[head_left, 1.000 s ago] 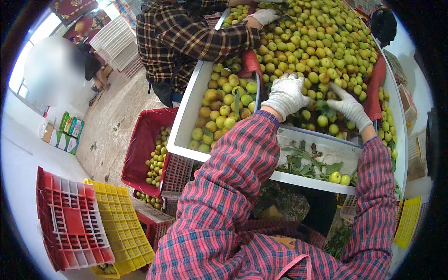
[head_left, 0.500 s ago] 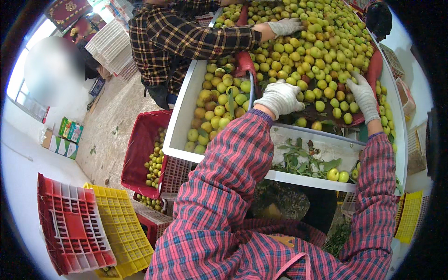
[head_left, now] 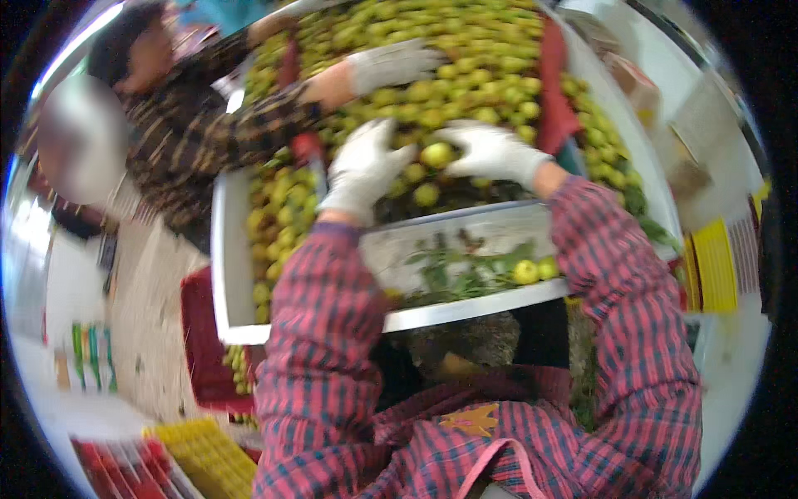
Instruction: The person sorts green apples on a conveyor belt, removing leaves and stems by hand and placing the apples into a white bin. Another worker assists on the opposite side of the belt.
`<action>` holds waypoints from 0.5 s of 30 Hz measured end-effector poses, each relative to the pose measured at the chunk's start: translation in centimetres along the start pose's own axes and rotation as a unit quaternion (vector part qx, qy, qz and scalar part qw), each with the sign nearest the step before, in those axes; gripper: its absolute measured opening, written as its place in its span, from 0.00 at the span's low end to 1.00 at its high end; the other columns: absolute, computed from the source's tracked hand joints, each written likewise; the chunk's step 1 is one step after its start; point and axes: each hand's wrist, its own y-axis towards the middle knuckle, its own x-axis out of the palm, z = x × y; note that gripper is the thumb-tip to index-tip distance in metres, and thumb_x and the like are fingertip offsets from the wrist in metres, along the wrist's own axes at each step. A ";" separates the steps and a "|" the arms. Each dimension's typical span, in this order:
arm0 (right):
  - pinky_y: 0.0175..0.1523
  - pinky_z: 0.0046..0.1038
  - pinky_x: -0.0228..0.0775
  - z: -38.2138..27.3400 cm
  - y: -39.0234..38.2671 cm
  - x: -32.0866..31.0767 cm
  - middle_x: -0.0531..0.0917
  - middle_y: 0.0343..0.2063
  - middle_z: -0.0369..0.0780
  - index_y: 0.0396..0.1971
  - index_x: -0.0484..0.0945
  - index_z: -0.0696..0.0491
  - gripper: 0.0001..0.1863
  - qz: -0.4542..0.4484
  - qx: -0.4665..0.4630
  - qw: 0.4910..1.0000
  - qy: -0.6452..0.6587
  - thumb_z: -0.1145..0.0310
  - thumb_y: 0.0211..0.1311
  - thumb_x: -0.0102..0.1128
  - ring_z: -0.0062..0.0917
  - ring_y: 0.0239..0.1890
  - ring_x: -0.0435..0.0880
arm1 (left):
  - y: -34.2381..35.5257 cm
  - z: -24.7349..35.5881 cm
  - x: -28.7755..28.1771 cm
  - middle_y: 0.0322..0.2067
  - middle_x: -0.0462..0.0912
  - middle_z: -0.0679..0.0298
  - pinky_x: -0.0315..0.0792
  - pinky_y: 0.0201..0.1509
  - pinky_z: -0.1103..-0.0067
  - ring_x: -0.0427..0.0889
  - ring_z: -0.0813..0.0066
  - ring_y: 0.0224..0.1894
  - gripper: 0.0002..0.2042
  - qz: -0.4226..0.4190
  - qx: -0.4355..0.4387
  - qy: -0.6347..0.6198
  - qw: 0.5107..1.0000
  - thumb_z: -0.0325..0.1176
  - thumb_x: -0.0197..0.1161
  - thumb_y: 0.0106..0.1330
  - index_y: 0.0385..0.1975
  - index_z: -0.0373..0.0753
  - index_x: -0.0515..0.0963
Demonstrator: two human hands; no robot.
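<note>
A large heap of small round yellow-green fruits (head_left: 482, 75) covers the sorting table in front of me. At its near edge, my left hand (head_left: 363, 170), in a white glove, is open with the thumb apart from the fingers. My right hand (head_left: 496, 155), gloved too, comes in from the right with its fingers stretched out. One bright fruit (head_left: 436, 155) lies between the hands, close to the right fingertips; blur hides whether they touch it. Just below sits another fruit (head_left: 426, 195). Neither hand visibly grips anything.
A white front trough (head_left: 391, 256) holds green leaves (head_left: 457, 270) and a few fruits. Left is a side compartment of browner fruits (head_left: 287, 208). A co-worker's gloved hand (head_left: 395, 66) reaches over the heap. A red-lined crate (head_left: 204, 341) and a yellow crate (head_left: 204, 453) stand lower left.
My view has swung, shifting the table left in the picture. My right hand has come inward from the right side, closer to my left hand. My left hand has gone from curled to open.
</note>
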 end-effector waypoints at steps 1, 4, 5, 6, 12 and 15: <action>0.66 0.35 0.57 -0.3 -0.2 0.2 0.68 0.60 0.50 0.60 0.67 0.52 0.36 -0.007 0.017 1.000 0.025 0.53 0.51 0.60 0.41 0.62 0.67 | -0.1 0.1 0.4 0.60 0.66 0.47 0.58 0.67 0.69 0.63 0.55 0.65 0.33 -0.012 -0.002 0.025 1.000 0.51 0.60 0.56 0.58 0.33 0.68; 0.61 0.35 0.63 -0.6 -0.6 1.0 0.70 0.59 0.43 0.58 0.70 0.47 0.32 -0.021 -0.051 0.998 -0.002 0.49 0.53 0.55 0.38 0.59 0.70 | 0.1 -0.7 1.5 0.62 0.63 0.46 0.56 0.68 0.70 0.61 0.53 0.65 0.37 -0.021 -0.020 0.045 0.999 0.52 0.62 0.54 0.60 0.35 0.66; 0.60 0.34 0.64 -0.7 -0.6 1.2 0.73 0.56 0.43 0.57 0.72 0.47 0.30 -0.013 -0.066 0.998 0.008 0.49 0.54 0.53 0.36 0.57 0.72 | 0.2 -0.6 1.5 0.62 0.63 0.47 0.57 0.68 0.70 0.61 0.53 0.65 0.36 -0.027 -0.028 0.053 0.998 0.51 0.62 0.54 0.60 0.36 0.66; 0.59 0.33 0.66 -0.5 -0.7 1.3 0.75 0.54 0.42 0.55 0.74 0.47 0.29 -0.006 -0.083 0.996 0.018 0.48 0.55 0.52 0.35 0.55 0.75 | 0.4 -0.4 1.8 0.63 0.63 0.48 0.57 0.67 0.70 0.61 0.54 0.65 0.35 -0.032 -0.037 0.061 0.997 0.51 0.63 0.54 0.61 0.37 0.66; 0.57 0.30 0.67 3.0 -0.6 -3.5 0.80 0.48 0.45 0.52 0.76 0.49 0.25 0.232 0.156 0.952 0.125 0.52 0.56 0.53 0.35 0.51 0.78 | -0.2 0.3 -0.2 0.60 0.68 0.52 0.63 0.63 0.70 0.68 0.57 0.61 0.33 -0.094 -0.033 0.033 0.995 0.49 0.63 0.55 0.59 0.39 0.68; 0.60 0.35 0.64 9.1 -1.1 -1.9 0.75 0.53 0.50 0.57 0.69 0.54 0.34 0.235 0.228 0.945 0.003 0.48 0.54 0.51 0.41 0.55 0.74 | -0.5 2.6 -0.3 0.49 0.78 0.54 0.69 0.56 0.70 0.78 0.59 0.51 0.28 -0.134 -0.016 0.041 0.990 0.49 0.63 0.56 0.55 0.42 0.73</action>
